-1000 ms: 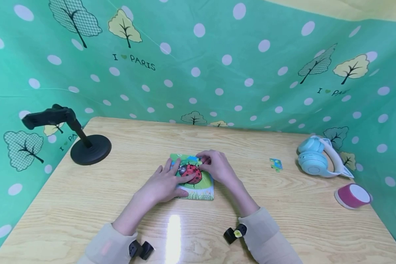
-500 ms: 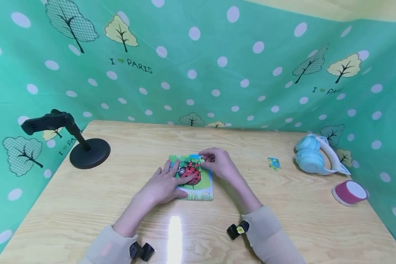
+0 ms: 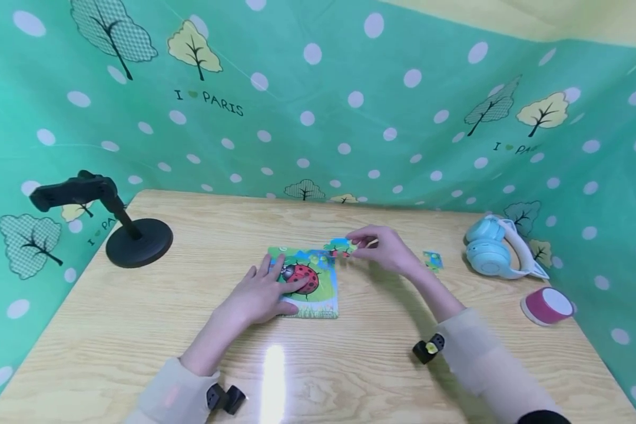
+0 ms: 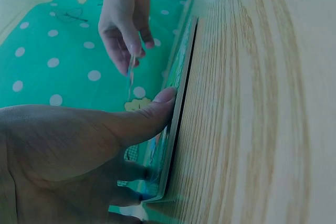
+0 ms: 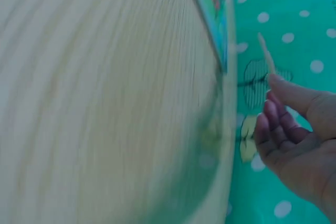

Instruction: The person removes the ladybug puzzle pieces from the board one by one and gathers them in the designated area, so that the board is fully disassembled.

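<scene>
A black stand with a round base (image 3: 139,242) sits near the far left corner of the tabletop (image 3: 376,371), probably so that it keeps out of the work. Toward the middle, the bare left hand (image 3: 254,295) rests with its fingers spread over the left side of a thin, square, green-and-blue ladybird puzzle board (image 3: 323,296), the thumb on its near edge, seemingly to stop it sliding. The board lies between the near and far edges, left of the tabletop's centre.

The bare right hand (image 3: 384,250) pinches a flat blue, green and red puzzle piece (image 3: 341,246) by its right side, between thumb and fingers. The piece is raised clear by the board's far right corner; that grip leaves its opposite border free. Farther right, a loose blue-and-green puzzle piece (image 3: 433,260) lies flat, apart from the board but probably within reach. Pale blue cat-eared headphones (image 3: 492,247) lie by the far right corner and a magenta cylinder with a white round face (image 3: 548,306) by the right edge, both apparently set aside.
</scene>
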Available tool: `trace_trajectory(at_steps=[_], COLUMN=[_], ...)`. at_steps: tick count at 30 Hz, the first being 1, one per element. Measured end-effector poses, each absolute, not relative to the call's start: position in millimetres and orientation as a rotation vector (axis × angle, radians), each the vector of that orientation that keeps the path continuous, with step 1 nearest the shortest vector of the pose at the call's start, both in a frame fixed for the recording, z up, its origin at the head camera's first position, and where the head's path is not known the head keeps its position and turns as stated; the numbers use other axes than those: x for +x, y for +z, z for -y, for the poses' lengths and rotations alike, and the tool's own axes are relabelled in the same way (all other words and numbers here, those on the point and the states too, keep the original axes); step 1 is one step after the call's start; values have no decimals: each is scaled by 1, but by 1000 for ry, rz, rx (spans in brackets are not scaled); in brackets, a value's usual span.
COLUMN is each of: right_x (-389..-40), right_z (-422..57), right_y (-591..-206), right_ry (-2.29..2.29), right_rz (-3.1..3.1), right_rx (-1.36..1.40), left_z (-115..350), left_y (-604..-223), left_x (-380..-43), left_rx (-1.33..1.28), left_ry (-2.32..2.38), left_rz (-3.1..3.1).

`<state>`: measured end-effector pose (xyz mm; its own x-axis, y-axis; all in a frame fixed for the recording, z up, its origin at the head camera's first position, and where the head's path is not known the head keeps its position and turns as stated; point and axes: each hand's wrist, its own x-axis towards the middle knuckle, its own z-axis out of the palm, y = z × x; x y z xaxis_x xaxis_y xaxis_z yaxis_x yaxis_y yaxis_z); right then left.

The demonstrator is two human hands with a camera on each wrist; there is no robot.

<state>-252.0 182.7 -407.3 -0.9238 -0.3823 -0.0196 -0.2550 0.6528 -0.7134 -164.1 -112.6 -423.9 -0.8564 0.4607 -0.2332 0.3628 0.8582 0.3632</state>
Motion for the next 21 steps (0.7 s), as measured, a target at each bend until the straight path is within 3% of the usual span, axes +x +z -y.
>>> trace_trajectory(at_steps=[21], right_x=[-270], right_z=[-284], right_y=[-408], right_ry=[-921], right_rz=[-2788], right_rx=[-555], left_z=[113], left_y=[-427], left_x=[-165], left_rx=[597], left_ry=[461], left_rz=[-2718])
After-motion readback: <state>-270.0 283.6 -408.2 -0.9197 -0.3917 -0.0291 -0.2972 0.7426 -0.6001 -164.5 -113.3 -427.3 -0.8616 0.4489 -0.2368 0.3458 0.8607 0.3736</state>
